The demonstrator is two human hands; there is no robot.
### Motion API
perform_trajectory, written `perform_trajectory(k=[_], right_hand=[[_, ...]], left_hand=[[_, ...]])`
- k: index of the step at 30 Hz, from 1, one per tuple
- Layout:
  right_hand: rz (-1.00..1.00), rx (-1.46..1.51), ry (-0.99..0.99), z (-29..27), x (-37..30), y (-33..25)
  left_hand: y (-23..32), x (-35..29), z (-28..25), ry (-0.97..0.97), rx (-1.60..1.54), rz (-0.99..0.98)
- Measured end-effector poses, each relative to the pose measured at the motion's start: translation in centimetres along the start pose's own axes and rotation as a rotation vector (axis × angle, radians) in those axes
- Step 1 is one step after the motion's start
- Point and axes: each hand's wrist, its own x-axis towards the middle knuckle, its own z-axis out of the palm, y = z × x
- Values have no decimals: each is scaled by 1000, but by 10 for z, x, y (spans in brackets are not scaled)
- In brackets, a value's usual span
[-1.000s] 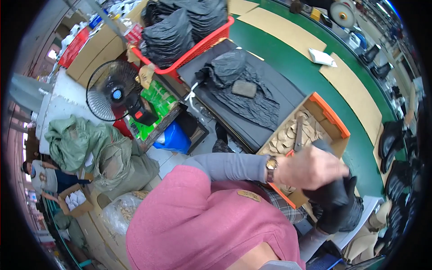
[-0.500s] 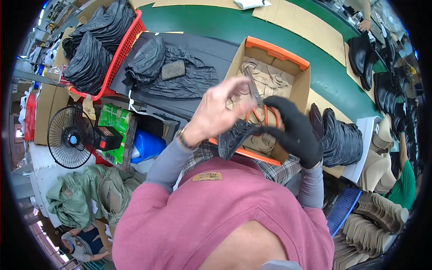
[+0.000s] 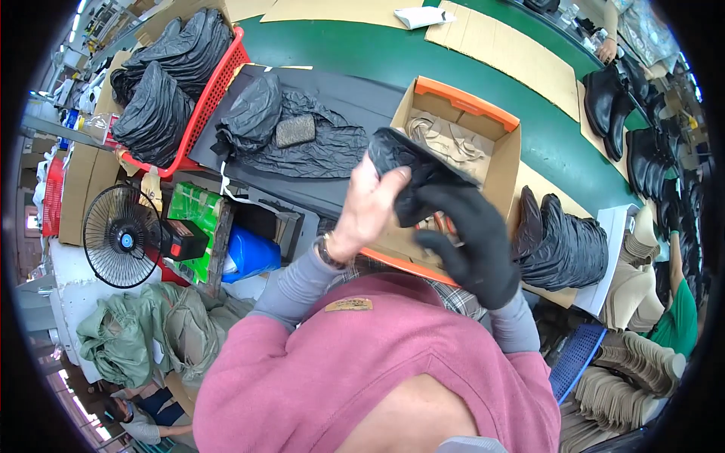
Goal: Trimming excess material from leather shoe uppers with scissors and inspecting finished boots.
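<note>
My bare left hand (image 3: 371,204) is closed on a black, wrinkled piece that looks like a shoe upper (image 3: 415,158), thumb pressed on its near side. It hangs tilted over an orange-rimmed cardboard box (image 3: 502,155). My right hand (image 3: 476,241), in a black glove, is right beside the piece, thumb and fingers apart; whether the fingertips touch it is hard to tell. Through the gap below them show the orange handles of scissors (image 3: 436,223), whose blades are hidden. Beige cut scraps (image 3: 449,140) lie in the box.
Left of the box, a grey block (image 3: 294,130) rests on black sheeting. A red basket (image 3: 215,87) holds black wrapped bundles. A fan (image 3: 121,235) stands at left. Black shoes (image 3: 604,106) line the green table's right; a black wrapped bundle (image 3: 566,241) is near my right arm.
The black piece has been lifted from low between my hands to above the box, now in my left hand. The scissor blades, visible before, are hidden. My right hand moved lower and nearer me.
</note>
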Motion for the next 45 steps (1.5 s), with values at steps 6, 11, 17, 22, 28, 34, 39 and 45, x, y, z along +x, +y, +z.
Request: perform_trajectory(k=[6,11,17,22,28,34,39,45], right_hand=[[-47,-130,68,-11,3,31],[-134,-616,92,-2,13,32],[-136,-633,89,0,14,26],[42,-151,194,8,14,30],[124,126,240,11,21,27],[453,732,366,22,23,11],[535,721,215,11,24,12],[495,637,268,-11,15,14]], left_hand=[[-2,40,-24,-183,73,-108],[12,43,-8,-133,19,-288],[23,45,-8,-279,279,-12],[20,41,4,-341,278,59],[13,33,13,-393,625,487],[15,26,13,-456,499,320],[8,28,14,-475,511,479],[10,31,1,-501,432,255]])
